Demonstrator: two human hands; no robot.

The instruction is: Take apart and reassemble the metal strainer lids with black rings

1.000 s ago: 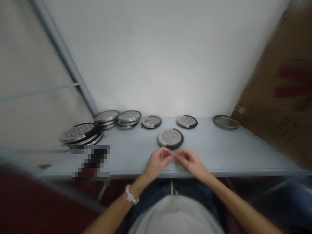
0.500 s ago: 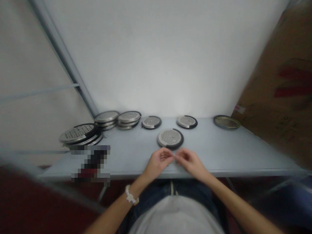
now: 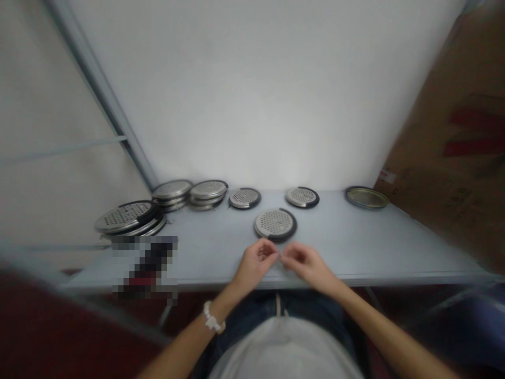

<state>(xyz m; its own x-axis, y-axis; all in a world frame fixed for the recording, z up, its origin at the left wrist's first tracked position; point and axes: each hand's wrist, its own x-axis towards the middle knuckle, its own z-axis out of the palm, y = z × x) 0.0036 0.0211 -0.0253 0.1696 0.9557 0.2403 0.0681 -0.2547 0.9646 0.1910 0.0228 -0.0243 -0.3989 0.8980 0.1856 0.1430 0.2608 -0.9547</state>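
Note:
My left hand [image 3: 258, 259] is pinched, its thumb and index fingertips together over the front part of the table. Facing it, my right hand [image 3: 303, 260] is pinched too, and the two sets of fingertips nearly meet. Something tiny and pale seems to sit between them, too small and blurred to name. Just beyond my fingers lies a round metal disc [image 3: 275, 223] with a perforated top and a black band along its right edge. Neither hand visibly grips that disc. A white bracelet [image 3: 213, 318] circles my left wrist.
Similar perforated discs line the back: a left stack [image 3: 128, 217], two more stacks [image 3: 172, 189] [image 3: 209, 189], single discs [image 3: 244, 198] [image 3: 302, 197], and a darker yellowish one [image 3: 366, 197]. A cardboard box [image 3: 445, 173] stands at right. A pixelated patch hides something at left.
My fingertips have shifted very slightly to the left. Both hands keep their pinch, and the discs stay where they were.

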